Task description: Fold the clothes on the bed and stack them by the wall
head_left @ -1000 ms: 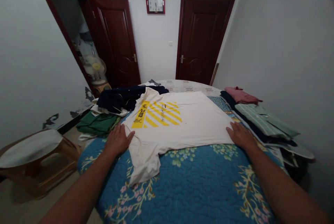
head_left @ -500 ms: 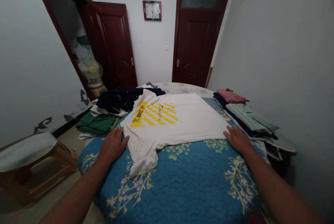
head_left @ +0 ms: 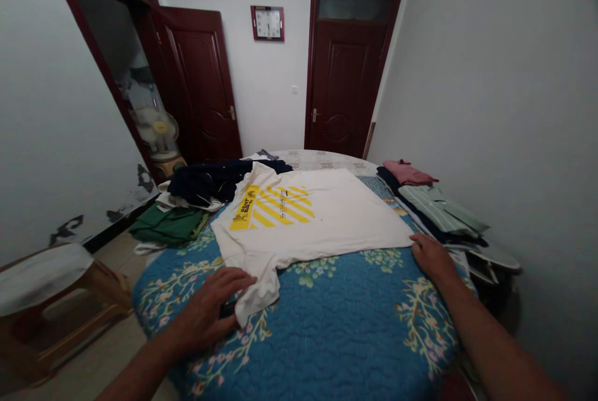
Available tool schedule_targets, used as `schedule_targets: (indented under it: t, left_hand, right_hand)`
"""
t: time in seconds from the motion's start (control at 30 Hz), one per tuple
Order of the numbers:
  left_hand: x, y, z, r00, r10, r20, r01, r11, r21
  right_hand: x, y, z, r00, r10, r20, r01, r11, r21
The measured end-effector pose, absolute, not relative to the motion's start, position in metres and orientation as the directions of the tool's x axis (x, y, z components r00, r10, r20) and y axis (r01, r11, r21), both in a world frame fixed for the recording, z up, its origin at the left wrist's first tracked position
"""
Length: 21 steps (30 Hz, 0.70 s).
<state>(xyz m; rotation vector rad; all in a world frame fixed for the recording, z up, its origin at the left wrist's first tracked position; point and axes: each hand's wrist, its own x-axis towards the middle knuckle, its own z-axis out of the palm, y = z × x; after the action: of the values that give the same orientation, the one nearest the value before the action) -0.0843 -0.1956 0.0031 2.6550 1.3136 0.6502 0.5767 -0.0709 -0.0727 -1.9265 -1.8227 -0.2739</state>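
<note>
A white T-shirt with yellow stripes lies spread flat on a blue floral bed cover. My left hand rests on the cover beside the shirt's near sleeve, fingers stretched out and touching the sleeve's edge. My right hand lies flat on the cover at the shirt's right lower corner, fingers extended, holding nothing.
Dark blue clothes and green clothes are heaped at the bed's left. Folded pink, striped green and dark garments are stacked at the right by the wall. A wooden stool stands on the left floor. Two dark doors stand behind the bed.
My left hand has slid down from the shirt's shoulder to its near sleeve. My right hand has shifted slightly right off the shirt's hem. The camera has pulled back.
</note>
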Motion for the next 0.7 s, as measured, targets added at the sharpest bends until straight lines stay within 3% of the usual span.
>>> schedule_targets:
  t: [0.2,0.37,0.47,0.53,0.7]
  left_hand:
    - [-0.069,-0.182,0.0,0.473,0.792,0.386,0.724,-0.599,0.342]
    - [-0.06,-0.175,0.01,0.239,0.905,0.351,0.7,-0.411,0.584]
    - [-0.061,-0.169,0.022,0.121,0.968,0.218,0.6,-0.246,0.761]
    - [-0.062,-0.166,0.03,0.137,0.982,0.129,0.504,-0.181,0.844]
    - [-0.064,-0.162,0.049,0.196,0.97,0.142,0.498,-0.223,0.838]
  right_hand:
    - [0.576,-0.069,-0.071,0.105,0.873,0.476,0.983,-0.019,-0.182]
    - [0.579,-0.068,-0.068,0.08,0.859,0.506,0.99,-0.01,-0.139]
    - [0.579,-0.066,-0.066,0.044,0.811,0.583,0.992,0.035,-0.124]
    - [0.578,-0.064,-0.063,0.039,0.769,0.638,0.988,0.067,-0.141]
    - [0.58,-0.059,-0.054,0.077,0.774,0.628,0.957,0.119,-0.263]
